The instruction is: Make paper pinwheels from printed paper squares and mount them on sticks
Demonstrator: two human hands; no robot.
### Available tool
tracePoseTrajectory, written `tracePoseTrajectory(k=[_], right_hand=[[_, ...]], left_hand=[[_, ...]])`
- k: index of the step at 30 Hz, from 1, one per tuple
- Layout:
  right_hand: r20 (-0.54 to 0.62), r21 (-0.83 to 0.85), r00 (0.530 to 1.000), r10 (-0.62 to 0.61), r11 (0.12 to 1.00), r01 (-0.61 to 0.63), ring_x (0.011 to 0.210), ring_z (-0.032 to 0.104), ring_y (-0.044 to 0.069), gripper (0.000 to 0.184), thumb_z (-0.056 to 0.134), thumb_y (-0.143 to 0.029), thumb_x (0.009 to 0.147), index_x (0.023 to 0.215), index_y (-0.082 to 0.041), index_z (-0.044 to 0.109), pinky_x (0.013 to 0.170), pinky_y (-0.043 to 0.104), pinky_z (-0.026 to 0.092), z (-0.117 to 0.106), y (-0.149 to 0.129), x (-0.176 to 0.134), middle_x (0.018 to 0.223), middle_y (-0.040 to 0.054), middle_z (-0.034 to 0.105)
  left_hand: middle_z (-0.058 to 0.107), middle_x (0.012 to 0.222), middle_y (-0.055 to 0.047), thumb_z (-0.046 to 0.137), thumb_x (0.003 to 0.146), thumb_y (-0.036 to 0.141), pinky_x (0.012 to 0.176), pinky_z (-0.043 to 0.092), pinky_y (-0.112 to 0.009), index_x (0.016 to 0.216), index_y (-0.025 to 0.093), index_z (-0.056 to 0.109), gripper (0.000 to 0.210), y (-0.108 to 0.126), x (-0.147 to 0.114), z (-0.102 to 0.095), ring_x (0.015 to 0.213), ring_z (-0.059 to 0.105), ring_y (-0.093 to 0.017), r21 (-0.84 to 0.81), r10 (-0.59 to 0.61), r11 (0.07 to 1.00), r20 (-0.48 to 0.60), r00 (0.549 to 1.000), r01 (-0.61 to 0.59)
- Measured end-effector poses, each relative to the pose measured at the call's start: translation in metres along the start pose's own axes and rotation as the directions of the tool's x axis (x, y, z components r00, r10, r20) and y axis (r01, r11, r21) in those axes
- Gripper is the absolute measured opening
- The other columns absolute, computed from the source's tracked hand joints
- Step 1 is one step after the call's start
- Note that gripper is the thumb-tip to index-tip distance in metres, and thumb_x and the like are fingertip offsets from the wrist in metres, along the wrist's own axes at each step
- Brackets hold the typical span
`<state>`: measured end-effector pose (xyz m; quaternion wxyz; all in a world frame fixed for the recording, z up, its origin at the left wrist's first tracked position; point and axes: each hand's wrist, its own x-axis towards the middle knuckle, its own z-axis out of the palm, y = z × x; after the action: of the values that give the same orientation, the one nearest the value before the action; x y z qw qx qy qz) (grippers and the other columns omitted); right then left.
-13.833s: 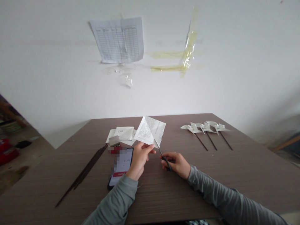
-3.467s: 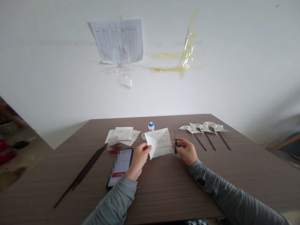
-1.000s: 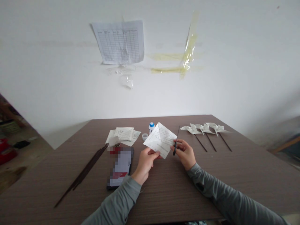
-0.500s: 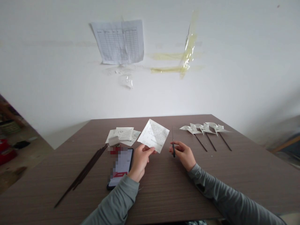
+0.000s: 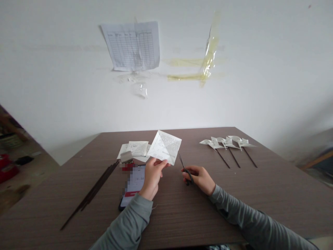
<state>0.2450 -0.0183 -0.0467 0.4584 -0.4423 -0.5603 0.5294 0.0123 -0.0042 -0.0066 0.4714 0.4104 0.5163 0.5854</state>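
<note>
My left hand (image 5: 154, 175) pinches the lower edge of a square sheet of printed paper (image 5: 165, 147), holding it up above the table. Diagonal creases cross the sheet. My right hand (image 5: 199, 178) is closed round the handles of a pair of scissors (image 5: 185, 168). Their blades point up and to the left, with the tips close to the paper's right edge. Whether the tips touch it, I cannot tell. Beneath my left wrist lies a phone (image 5: 134, 184) with a lit screen, partly covered by the hand.
Several paper squares (image 5: 137, 148) are stacked at the back left, with a small box (image 5: 126, 157) in front. Dark thin sticks (image 5: 95, 187) lie left of the phone. Three paper pinwheels (image 5: 226, 142) on sticks rest at the right of the brown table (image 5: 182, 215). A wall stands behind.
My left hand has shifted the paper slightly left and up. My right hand has moved left, and the scissors have turned from upright to tilting left, toward the sheet.
</note>
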Motion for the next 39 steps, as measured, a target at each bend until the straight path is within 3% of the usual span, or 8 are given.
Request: tracePoseTrajectory(k=[6,10,19,26,32,39], right_hand=[[0.089,-0.042,0.996,-0.003,0.999,0.007,0.074,0.085,0.03,0.066,0.115,-0.076,0.073,0.104,-0.021,0.098,0.074,0.043,0.072,0.003,-0.003,-0.004,0.083,0.0101,0.093],[0.093,-0.047,0.996,-0.016,0.999,0.021,0.072,0.082,0.029,0.064,0.115,-0.071,0.073,0.11,-0.02,0.099,0.07,0.042,0.069,0.002,-0.001,-0.004,0.082,0.0086,0.092],[0.133,-0.051,0.991,-0.019,0.998,0.026,0.065,0.077,0.026,0.053,0.116,-0.068,0.073,0.094,-0.023,0.098,0.065,0.04,0.066,0.005,-0.005,-0.008,0.076,0.0072,0.088],[0.183,-0.079,0.983,-0.002,0.997,0.017,0.067,0.077,0.025,0.062,0.116,-0.075,0.076,0.104,-0.022,0.1,0.067,0.038,0.065,0.003,0.0,-0.007,0.077,0.0059,0.089],[0.208,-0.099,0.977,0.054,0.994,-0.034,0.074,0.077,0.023,0.078,0.116,-0.079,0.073,0.116,-0.016,0.099,0.076,0.04,0.066,0.002,0.005,-0.003,0.083,0.0066,0.089],[0.211,-0.096,0.975,0.063,0.994,-0.044,0.075,0.076,0.023,0.082,0.117,-0.083,0.071,0.116,-0.018,0.098,0.077,0.04,0.064,0.001,0.007,-0.002,0.084,0.0052,0.088]], left_hand=[[0.093,0.096,-0.009,0.106,0.075,0.034,0.048,0.036,-0.019,0.09,0.023,0.079,0.033,0.0,0.0,0.0,0.091,0.097,-0.03,-0.034,0.013,0.999,-0.022,1.0,-0.014],[0.094,0.097,-0.01,0.104,0.074,0.035,0.048,0.037,-0.02,0.087,0.024,0.076,0.032,-0.003,0.002,-0.001,0.092,0.097,-0.031,-0.063,0.031,0.997,-0.032,0.999,-0.033],[0.094,0.096,-0.009,0.11,0.071,0.042,0.052,0.047,-0.022,0.088,0.023,0.077,0.041,-0.005,0.005,-0.001,0.094,0.097,-0.032,-0.069,0.043,0.997,-0.052,0.998,-0.046],[0.095,0.097,-0.009,0.115,0.07,0.047,0.053,0.05,-0.023,0.09,0.023,0.078,0.048,-0.007,0.007,-0.002,0.097,0.098,-0.034,-0.079,0.057,0.995,-0.059,0.997,-0.061],[0.096,0.095,-0.01,0.111,0.067,0.044,0.051,0.047,-0.023,0.088,0.023,0.08,0.043,-0.008,0.008,-0.002,0.093,0.098,-0.033,-0.108,0.058,0.992,-0.06,0.996,-0.065],[0.096,0.095,-0.01,0.106,0.066,0.042,0.05,0.043,-0.022,0.087,0.023,0.081,0.038,-0.007,0.007,-0.001,0.092,0.097,-0.032,-0.112,0.061,0.991,-0.067,0.996,-0.068]])
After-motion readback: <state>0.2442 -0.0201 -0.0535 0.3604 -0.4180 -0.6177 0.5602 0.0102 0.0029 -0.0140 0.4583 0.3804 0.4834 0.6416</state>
